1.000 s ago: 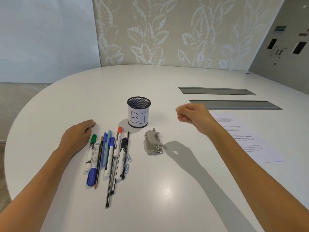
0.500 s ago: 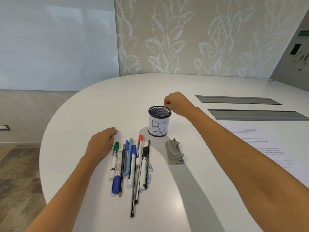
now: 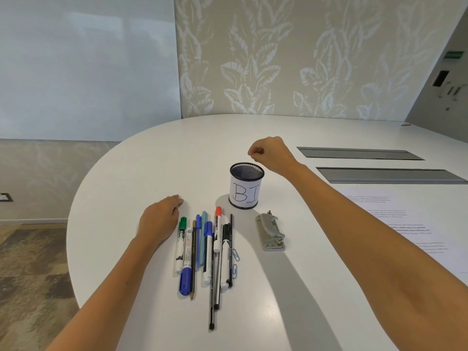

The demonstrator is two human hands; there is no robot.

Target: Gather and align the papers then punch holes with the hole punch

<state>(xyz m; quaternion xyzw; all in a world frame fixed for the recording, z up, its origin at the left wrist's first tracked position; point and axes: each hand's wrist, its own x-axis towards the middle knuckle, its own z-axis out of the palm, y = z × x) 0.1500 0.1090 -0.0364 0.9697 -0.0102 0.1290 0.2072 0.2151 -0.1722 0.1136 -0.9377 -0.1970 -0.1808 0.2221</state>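
Above the black mesh pen cup (image 3: 246, 184), the right hand (image 3: 272, 155) hangs pinched — contents unclear. Left hand (image 3: 160, 220) lies flat, empty; reach next for the printed white papers (image 3: 405, 224) — square edges first

White table (image 3: 152, 173) — pens (image 3: 202, 252), mesh cup (image 3: 246, 186); hole punch (image 3: 270, 233); papers (image 3: 410, 224).

My printed papers (image 3: 415, 224) run off the right edge, their text too blurred to read. My right hand's (image 3: 269, 154) curled fingers (image 3: 253, 152) hide whatever they pinch.
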